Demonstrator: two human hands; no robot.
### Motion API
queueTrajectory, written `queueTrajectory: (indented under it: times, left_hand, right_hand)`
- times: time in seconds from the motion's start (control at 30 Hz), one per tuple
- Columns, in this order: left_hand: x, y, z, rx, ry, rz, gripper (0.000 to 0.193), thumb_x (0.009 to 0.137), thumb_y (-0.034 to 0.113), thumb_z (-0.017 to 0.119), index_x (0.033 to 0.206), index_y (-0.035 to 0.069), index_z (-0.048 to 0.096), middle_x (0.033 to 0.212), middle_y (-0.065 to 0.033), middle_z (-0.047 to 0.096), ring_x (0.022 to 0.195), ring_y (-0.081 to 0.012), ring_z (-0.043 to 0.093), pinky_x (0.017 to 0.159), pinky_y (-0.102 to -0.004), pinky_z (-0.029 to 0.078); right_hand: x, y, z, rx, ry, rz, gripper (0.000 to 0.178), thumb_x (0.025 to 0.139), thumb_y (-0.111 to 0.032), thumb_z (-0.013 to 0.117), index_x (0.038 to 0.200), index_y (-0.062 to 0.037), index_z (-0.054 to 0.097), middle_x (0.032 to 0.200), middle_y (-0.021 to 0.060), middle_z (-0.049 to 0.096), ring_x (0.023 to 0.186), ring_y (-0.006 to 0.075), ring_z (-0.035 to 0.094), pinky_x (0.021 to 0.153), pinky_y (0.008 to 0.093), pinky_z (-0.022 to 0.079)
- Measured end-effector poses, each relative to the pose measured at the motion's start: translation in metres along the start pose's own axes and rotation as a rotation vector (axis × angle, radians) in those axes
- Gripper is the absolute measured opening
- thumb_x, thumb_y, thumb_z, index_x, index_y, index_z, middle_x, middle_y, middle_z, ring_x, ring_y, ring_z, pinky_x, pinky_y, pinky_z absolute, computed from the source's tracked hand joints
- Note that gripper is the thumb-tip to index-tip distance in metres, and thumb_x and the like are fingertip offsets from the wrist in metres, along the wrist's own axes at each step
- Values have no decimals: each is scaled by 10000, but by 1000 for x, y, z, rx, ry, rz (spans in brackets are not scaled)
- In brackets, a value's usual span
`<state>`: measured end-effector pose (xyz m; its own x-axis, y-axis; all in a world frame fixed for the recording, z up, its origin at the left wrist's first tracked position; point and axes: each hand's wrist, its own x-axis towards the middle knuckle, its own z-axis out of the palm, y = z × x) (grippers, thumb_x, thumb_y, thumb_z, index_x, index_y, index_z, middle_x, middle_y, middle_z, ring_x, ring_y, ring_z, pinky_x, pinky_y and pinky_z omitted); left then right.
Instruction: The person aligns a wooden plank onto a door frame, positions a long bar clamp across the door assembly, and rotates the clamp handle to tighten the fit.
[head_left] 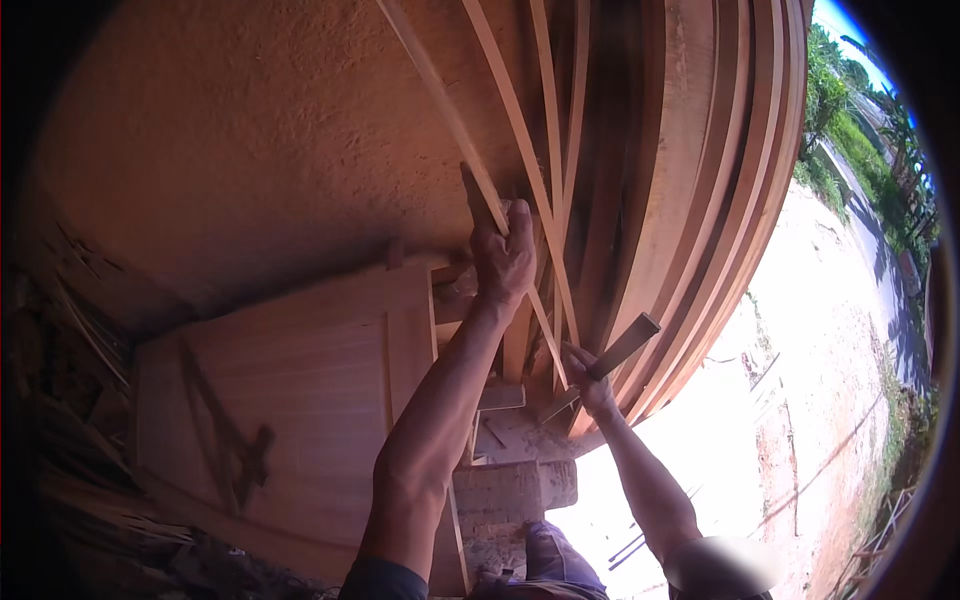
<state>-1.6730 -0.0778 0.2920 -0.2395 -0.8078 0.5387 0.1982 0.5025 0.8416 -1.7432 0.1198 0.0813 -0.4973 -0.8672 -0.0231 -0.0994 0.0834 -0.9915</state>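
Observation:
My left hand (505,255) is wrapped round a long thin wooden strip (432,82), which slants from the top of the view down to the right. Lower down, my right hand (594,388) is closed on a dark, flat-sided bar (626,346). One end of the bar sticks up past the fingers; its exact kind cannot be made out. The lower end of the strip comes close to my right fingers, and I cannot tell whether they touch it. Another thin strip (510,100) and several more lean close by on the right.
Tall thick planks (690,150) stand in a row on the right. Behind the strips rises a rough brown wall (250,120). A wooden panel (290,360) leans at the left, near scrap wood (100,500). Blocks (500,495) lie below my hands; bright ground (800,330) stretches right.

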Motion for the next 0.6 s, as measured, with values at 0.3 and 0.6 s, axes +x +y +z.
queueTrajectory:
  times: [0.3, 0.6]
  left_hand:
    - [31, -16, 44, 667, -316, -258, 571, 1004, 435, 537, 1275, -67, 511, 1147, -225, 641, 1046, -319, 664, 940, -460, 532]
    - [-5, 2, 6, -191, -694, -503, 806, 1003, 253, 550, 1562, 14, 21, 1618, -260, 98, 1510, -281, 162, 1215, -381, 160]
  right_hand:
    - [-34, 12, -4, 38, 69, 44, 431, 1015, -380, 513, 1230, -39, 664, 865, 53, 646, 710, 125, 561, 647, 293, 459]
    - [-83, 6, -25, 137, 370, 65, 288, 947, -268, 656, 965, 12, 718, 662, 20, 594, 552, 96, 533, 530, 253, 405]
